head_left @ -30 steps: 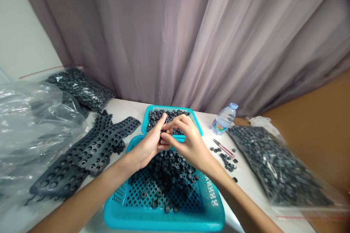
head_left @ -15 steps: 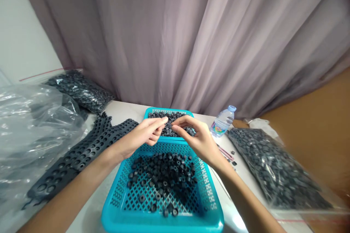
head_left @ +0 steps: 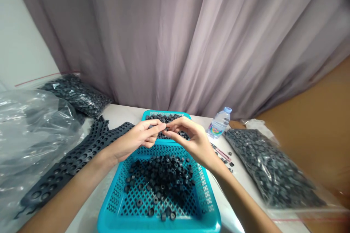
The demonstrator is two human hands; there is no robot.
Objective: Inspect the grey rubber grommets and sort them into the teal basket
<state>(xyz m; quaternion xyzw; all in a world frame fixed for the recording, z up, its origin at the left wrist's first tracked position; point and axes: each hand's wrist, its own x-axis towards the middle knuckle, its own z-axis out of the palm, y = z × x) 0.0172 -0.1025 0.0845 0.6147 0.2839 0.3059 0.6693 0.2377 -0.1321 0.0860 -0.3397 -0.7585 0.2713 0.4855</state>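
Observation:
My left hand (head_left: 144,134) is closed in a pinch, thumb against index finger. My right hand (head_left: 191,134) meets it fingertip to fingertip, also pinching; whatever sits between the fingers is too small to make out. Both are held over the join of two blue plastic baskets. Below them, the near basket (head_left: 105,207) contains a heap of small black ring-like cylinders (head_left: 169,171), some scattered across its lattice floor. Behind the hands, the far basket (head_left: 166,112) is filled with similar small black pieces (head_left: 179,116), partly covered by my fingers.
Black sheets with rows of round holes (head_left: 79,156) lie left, beside a clear plastic bag (head_left: 32,127) and a bag of black pieces (head_left: 79,94). To the right are a water bottle (head_left: 219,123), a pink-handled tool (head_left: 222,153), loose pieces and another filled bag (head_left: 273,167).
My fingertips have come together; a gap stood between my hands before. The right hand has shifted left, and the whole view has moved slightly.

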